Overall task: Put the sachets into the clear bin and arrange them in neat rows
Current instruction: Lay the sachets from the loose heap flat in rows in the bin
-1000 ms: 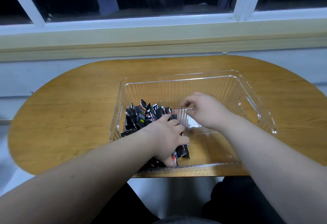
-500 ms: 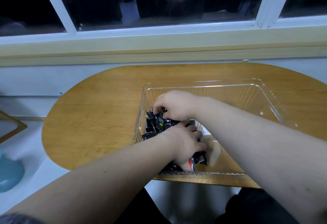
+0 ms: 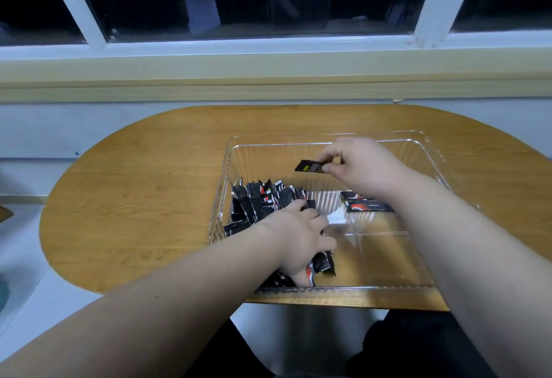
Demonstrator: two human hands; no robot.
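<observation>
Right hand (image 3: 355, 168) pinched one sachet (image 3: 309, 166) over the clear bin (image 3: 430, 150)

Thumb and forefinger held the black sachet by one end, roughly level, above the bin floor. Below that hand's wrist, two more sachets (image 3: 369, 205) lay flat, side by side. Nearer the person, the left hand (image 3: 298, 237) curled round a bundle of sachets (image 3: 322, 265) close to the bin's near wall, with a loose pile (image 3: 260, 203) standing just beyond its knuckles. The bin sat on the wooden tabletop (image 3: 143, 198).
</observation>
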